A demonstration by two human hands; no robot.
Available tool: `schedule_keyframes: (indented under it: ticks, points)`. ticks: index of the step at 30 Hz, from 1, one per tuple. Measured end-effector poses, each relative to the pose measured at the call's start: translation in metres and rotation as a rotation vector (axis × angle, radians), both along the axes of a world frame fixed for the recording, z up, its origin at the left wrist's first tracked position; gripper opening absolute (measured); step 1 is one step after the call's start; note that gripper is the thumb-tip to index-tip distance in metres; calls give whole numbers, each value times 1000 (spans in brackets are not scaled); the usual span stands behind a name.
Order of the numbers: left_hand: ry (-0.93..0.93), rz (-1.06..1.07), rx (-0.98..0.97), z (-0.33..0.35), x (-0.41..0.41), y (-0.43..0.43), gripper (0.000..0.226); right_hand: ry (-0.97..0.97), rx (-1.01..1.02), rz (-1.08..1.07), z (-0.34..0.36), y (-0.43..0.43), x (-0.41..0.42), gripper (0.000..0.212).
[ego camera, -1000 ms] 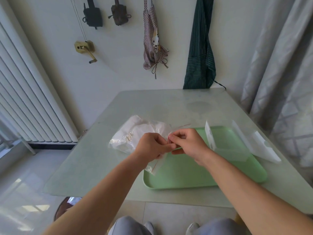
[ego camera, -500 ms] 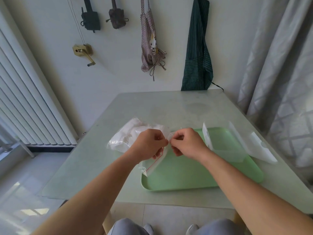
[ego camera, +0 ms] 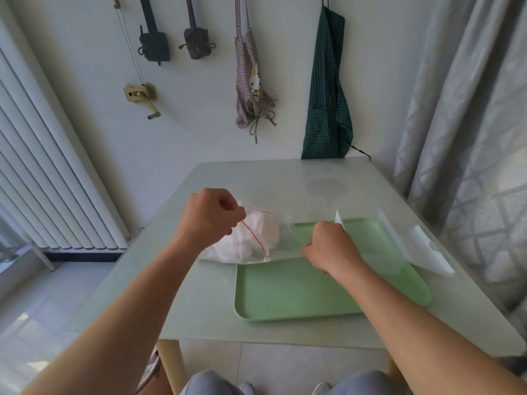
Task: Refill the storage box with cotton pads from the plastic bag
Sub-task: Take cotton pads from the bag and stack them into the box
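A clear plastic bag with a red zip line lies across the left rim of the green tray; white cotton pads fill its left part. My left hand pinches one lip of the bag's mouth at the far side. My right hand pinches the other lip nearer me, so the mouth gapes between them. A clear storage box stands on the tray behind my right hand, with its clear lid tilted open to the right.
The pale glass table stands against a white wall with aprons and pouches hanging on it. A radiator is at the left, a grey curtain at the right. My knees show below the table's near edge.
My hands, pinched together at the bag's top before, have pulled apart: the left up and away, the right toward the tray. The bag's mouth has opened.
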State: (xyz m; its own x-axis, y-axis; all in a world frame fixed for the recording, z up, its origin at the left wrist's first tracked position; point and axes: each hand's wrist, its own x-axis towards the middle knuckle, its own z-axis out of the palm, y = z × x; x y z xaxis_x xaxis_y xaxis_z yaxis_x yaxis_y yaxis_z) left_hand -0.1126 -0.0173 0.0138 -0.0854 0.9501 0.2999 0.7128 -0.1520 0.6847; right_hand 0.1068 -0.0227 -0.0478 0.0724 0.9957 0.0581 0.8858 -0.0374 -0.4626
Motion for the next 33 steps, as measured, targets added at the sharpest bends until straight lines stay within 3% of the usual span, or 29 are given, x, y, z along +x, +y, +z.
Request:
schedule_keyframes:
  ticks: [4, 8, 11, 13, 27, 29, 33]
  points:
    - [-110, -71, -28, 7, 3, -4, 12, -95, 7, 3, 6, -5, 1, 31]
    - [-282, -120, -111, 1, 13, -5, 13, 172, 24, 262, 11, -9, -23, 33]
    - [-245, -116, -113, -8, 13, -2, 13, 200, 166, 236, -1, -2, -34, 20]
    - [-197, -81, -90, -16, 10, 3, 15, 155, 227, 176, -9, 5, -39, 23]
    - [-121, -110, -191, -46, -1, 21, 26, -86, 190, 56, -23, 25, -60, 12]
    - [-105, -126, -189, -47, -2, 23, 21, -82, 201, 49, -26, 27, -60, 8]
    - [-95, -135, -178, -51, -3, 27, 20, 8, 220, 31, -35, 36, -61, 22]
